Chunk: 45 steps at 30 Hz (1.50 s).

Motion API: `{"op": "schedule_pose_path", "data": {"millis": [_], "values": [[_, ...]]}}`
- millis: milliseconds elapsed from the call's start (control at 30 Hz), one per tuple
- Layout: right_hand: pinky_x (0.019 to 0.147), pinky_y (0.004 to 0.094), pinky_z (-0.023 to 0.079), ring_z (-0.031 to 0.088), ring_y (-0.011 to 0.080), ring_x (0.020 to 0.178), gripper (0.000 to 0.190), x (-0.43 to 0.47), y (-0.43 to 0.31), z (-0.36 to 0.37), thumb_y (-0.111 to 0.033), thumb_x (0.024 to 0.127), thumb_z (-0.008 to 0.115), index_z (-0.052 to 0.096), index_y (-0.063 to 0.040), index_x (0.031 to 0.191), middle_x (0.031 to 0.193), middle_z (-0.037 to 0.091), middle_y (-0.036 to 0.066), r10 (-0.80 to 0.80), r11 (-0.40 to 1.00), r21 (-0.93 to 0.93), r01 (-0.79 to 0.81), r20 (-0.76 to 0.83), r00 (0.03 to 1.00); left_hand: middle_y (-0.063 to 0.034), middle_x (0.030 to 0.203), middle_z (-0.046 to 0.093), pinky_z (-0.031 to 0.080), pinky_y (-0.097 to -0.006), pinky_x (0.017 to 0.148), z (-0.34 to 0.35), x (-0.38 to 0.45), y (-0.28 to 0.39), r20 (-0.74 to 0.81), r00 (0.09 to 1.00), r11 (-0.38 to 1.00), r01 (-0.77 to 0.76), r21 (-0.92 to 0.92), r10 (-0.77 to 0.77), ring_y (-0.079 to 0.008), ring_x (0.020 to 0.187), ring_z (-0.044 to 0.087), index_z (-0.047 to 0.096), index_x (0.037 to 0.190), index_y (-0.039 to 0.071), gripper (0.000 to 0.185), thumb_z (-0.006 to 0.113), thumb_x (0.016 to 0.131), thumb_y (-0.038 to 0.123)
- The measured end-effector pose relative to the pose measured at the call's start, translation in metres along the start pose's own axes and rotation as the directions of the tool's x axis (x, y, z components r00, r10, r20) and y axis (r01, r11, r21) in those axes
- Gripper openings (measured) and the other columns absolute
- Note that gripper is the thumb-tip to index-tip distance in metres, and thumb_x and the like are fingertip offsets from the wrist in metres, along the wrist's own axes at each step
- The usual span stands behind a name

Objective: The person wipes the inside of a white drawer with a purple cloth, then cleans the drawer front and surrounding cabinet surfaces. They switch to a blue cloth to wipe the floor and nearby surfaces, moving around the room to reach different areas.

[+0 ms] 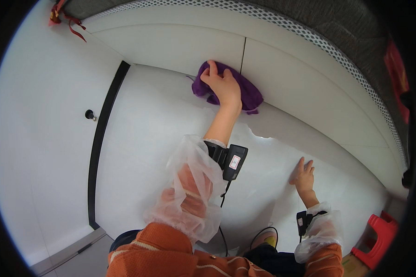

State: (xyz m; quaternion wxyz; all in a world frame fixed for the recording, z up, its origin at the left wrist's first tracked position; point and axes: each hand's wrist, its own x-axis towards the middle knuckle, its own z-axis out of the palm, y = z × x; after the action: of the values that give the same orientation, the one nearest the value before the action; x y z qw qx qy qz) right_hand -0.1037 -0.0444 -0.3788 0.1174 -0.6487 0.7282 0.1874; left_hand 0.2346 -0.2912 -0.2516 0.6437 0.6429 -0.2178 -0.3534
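Observation:
A crumpled purple cloth (249, 91) is bunched against the lower part of a white panel (180, 45), where it meets the pale floor. My left hand (223, 83) presses on this cloth, its fingers bent over the upper folds. Part of the cloth hangs past the wrist and covers the lower end of a vertical seam in the panel. To the right and closer to me, my right hand (304, 176) rests on the glossy floor (152, 121) with its fingers spread. It holds nothing.
Dark mattress fabric with mesh edging (280, 20) overhangs the panel. On the left, a white door (48, 104) has a black doorstop (90, 115) and a black bottom strip (105, 131). A red plastic stool (378, 239) stands at lower right. Black cables (224, 239) hang from my forearm devices.

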Motion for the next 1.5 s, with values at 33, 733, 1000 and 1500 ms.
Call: {"op": "schedule_pose_path", "data": {"millis": [33, 733, 1000, 1500], "values": [[0.089, 0.0488, 0.051, 0.039, 0.0554, 0.121, 0.127, 0.003, 0.002, 0.002, -0.019, 0.043, 0.092, 0.019, -0.012, 0.147, 0.144, 0.022, 0.035, 0.003, 1.000, 0.001, -0.003, -0.014, 1.000, -0.0106, 0.124, 0.032, 0.038, -0.0296, 0.095, 0.002, 0.009, -0.011, -0.021, 1.000, 0.999, -0.008, 0.037, 0.009, -0.0229, 0.109, 0.045, 0.037, 0.139, -0.006, 0.055, 0.051, 0.086, -0.003], [0.088, 0.0452, 0.053, 0.038, 0.0553, 0.122, 0.127, 0.005, 0.005, 0.005, -0.020, 0.044, 0.092, 0.020, -0.013, 0.148, 0.143, 0.023, 0.034, -0.043, 0.999, -0.014, 0.043, -0.055, 0.998, -0.0105, 0.126, 0.035, 0.037, -0.0275, 0.096, -0.022, 0.034, -0.011, 0.107, 0.993, 0.995, 0.065, -0.081, -0.057, -0.0198, 0.110, 0.044, 0.038, 0.140, -0.005, 0.056, 0.052, 0.086, -0.003], [0.094, 0.0472, 0.051, 0.040, 0.0557, 0.122, 0.132, 0.008, -0.002, 0.003, -0.017, 0.041, 0.092, 0.016, -0.013, 0.149, 0.143, 0.023, 0.035, -0.009, 1.000, 0.000, 0.009, 0.004, 1.000, -0.0138, 0.126, 0.044, 0.038, -0.0276, 0.098, -0.034, 0.056, -0.039, 0.123, 0.992, 0.999, 0.026, 0.020, -0.029, -0.0213, 0.114, 0.048, 0.044, 0.135, -0.009, 0.051, 0.052, 0.085, -0.004], [0.089, 0.0454, 0.053, 0.041, 0.0534, 0.121, 0.133, 0.004, 0.008, 0.008, -0.017, 0.039, 0.092, 0.017, -0.013, 0.149, 0.143, 0.023, 0.035, -0.030, 0.999, -0.020, 0.029, -0.059, 0.998, -0.0073, 0.088, 0.064, 0.049, -0.0257, 0.072, -0.028, 0.058, -0.016, -0.062, 0.991, 0.976, 0.107, -0.189, -0.120, -0.0144, 0.078, 0.058, 0.064, 0.090, -0.004, 0.014, 0.070, 0.085, 0.007]]}}
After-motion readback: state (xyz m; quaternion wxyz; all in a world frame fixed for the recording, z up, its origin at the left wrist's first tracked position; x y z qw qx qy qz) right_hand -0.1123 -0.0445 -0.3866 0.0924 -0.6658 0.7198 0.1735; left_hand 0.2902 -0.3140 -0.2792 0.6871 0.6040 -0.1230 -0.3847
